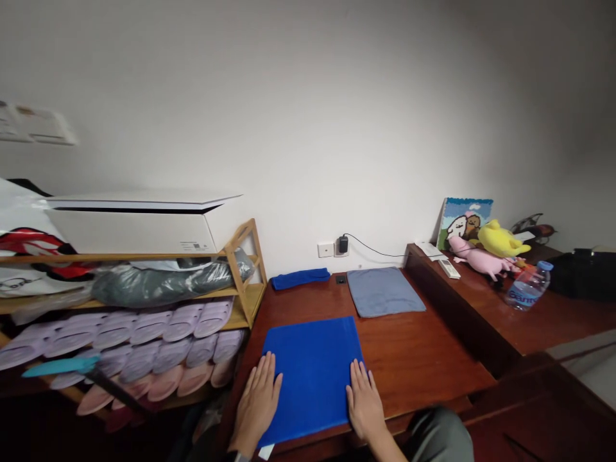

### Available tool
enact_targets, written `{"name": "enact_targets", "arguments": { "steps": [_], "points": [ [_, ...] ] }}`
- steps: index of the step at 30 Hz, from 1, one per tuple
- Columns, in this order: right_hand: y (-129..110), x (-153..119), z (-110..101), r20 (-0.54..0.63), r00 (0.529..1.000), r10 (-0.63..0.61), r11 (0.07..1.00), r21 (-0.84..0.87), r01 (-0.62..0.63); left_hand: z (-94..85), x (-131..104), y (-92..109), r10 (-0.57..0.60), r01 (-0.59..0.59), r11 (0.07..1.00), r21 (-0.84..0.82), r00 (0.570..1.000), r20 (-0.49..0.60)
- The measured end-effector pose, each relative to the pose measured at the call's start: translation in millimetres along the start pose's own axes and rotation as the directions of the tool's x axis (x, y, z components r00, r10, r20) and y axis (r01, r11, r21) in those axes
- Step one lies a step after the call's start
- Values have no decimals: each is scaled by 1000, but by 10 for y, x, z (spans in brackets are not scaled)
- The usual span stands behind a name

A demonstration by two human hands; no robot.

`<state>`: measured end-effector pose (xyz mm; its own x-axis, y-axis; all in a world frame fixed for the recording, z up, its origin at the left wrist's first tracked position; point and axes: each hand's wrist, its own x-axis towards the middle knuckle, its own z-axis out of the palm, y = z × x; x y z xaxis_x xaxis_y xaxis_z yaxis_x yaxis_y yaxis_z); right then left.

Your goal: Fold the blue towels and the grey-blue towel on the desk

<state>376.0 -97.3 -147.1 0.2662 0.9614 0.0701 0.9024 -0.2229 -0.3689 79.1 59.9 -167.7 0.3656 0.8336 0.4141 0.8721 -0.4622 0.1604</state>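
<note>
A bright blue cloth (312, 375) lies spread flat on the wooden table, with a small white tag at its near left corner. My left hand (260, 398) rests flat on the cloth's left edge, fingers stretched forward. On the opposite edge lies my right hand (364, 399), palm down and fingers extended. Neither hand grips anything. Behind the spread cloth, a folded blue cloth (301, 278) sits against the wall. A grey-blue cloth (385, 292) lies flat at the back right.
A wooden rack (250, 276) at left holds several slippers (180, 321) and a white box (135, 228). On the raised surface at right are a plastic bottle (529, 289), a pink plush toy (481, 260), a yellow plush toy (503, 240) and a remote (449, 268). A black charger (343, 244) is plugged into the wall.
</note>
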Motion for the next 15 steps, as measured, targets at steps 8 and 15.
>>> {"name": "enact_targets", "arguments": {
  "steps": [8, 15],
  "points": [
    [-53, -87, -114, 31, 1000, -3, 999, 53, 2, 46, -208, 1315, 316, -292, 940, -178, 941, 123],
    [-87, -71, -168, 73, 997, 21, 998, 56, -26, 189, -675, 395, 20, -9, 995, -97, 994, 108]
  ]
}}
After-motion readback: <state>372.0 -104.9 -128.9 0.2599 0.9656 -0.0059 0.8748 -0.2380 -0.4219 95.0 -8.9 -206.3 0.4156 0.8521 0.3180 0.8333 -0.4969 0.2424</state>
